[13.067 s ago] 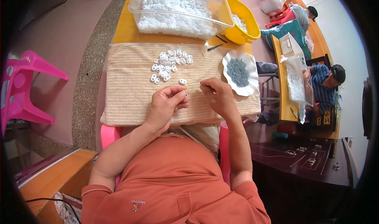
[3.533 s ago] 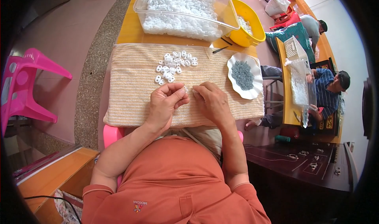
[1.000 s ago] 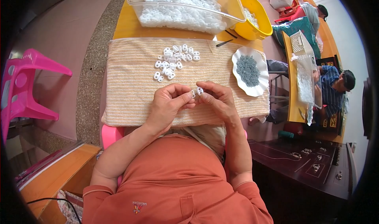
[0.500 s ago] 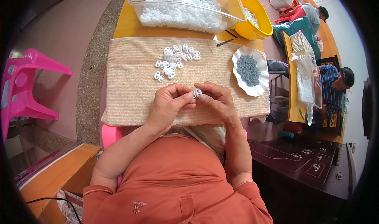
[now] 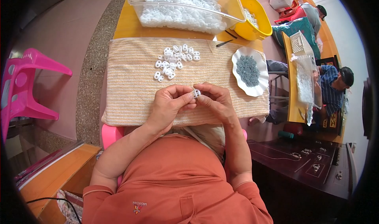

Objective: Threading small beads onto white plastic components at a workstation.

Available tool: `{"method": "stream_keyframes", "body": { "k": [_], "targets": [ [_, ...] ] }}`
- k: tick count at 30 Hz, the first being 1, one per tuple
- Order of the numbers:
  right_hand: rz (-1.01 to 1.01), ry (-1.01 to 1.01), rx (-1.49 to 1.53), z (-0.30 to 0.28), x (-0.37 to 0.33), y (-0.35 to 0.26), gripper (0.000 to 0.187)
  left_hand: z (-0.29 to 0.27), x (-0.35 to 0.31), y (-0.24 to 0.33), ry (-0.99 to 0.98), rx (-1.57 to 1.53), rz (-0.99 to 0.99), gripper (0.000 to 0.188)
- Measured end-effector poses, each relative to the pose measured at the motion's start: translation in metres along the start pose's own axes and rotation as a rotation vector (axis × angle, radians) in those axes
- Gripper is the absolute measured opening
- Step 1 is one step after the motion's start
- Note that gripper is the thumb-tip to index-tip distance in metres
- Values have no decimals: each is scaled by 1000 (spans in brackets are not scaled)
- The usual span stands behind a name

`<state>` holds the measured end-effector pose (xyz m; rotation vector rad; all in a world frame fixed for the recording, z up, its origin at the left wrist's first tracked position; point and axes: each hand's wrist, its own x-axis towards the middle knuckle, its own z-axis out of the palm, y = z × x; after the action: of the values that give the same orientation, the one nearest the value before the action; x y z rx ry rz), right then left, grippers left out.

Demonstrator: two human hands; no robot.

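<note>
Between the fingertips of both hands is a small white oval plastic piece with two holes (image 5: 196,92), held above the near part of a striped towel (image 5: 130,78). My left hand (image 5: 169,102) pinches it from the left, thumb against forefinger. From the right, my right hand (image 5: 216,101) grips the same piece with thumb and fingers. Beyond the hands lies a loose heap of similar white two-hole pieces (image 5: 172,59). A white scalloped dish (image 5: 257,90) on the right holds many small grey translucent parts (image 5: 248,71).
A clear plastic bin (image 5: 179,3) full of white pieces stands at the back of the table, beside a yellow basin (image 5: 265,28). A dark thin tool (image 5: 224,43) lies near the dish. Left is a pink stool (image 5: 27,86). Two people sit at the right, one in a striped shirt (image 5: 331,84).
The right hand and the white piece have shifted very slightly to the left. The left hand and the heap look unchanged.
</note>
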<state>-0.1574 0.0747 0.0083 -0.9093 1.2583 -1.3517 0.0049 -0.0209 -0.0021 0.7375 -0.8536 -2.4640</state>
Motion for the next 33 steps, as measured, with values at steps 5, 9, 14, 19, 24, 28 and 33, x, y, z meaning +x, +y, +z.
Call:
{"method": "stream_keyframes", "body": {
  "k": [5, 9, 14, 19, 24, 28, 33],
  "targets": [
    [4, 16, 12, 2, -1, -1, 29, -1, 0, 0, -9, -23, -17, 12],
    [-32, 22, -7, 2, -1, -2, 28, 0, -1, 0, -23, -49, -22, 11],
    [-77, 11, -3, 2, -3, 0, 28, 3, -4, 3, -40, -46, -25, 10],
    [-94, 14, 37, 2, -4, 1, 27, 4, -5, 4, -71, -81, -36, 11],
    [-96, 16, 67, 3, -5, 0, 29, -1, -1, -1, -129, -126, -59, 15],
    [-127, -17, 29, -1, -3, 3, 29, -1, 0, 1, -168, -169, -79, 15],
    [-257, -58, -32, -4, 1, 9, 27, -1, 1, 2, -201, -171, -83, 9]
  ]
}}
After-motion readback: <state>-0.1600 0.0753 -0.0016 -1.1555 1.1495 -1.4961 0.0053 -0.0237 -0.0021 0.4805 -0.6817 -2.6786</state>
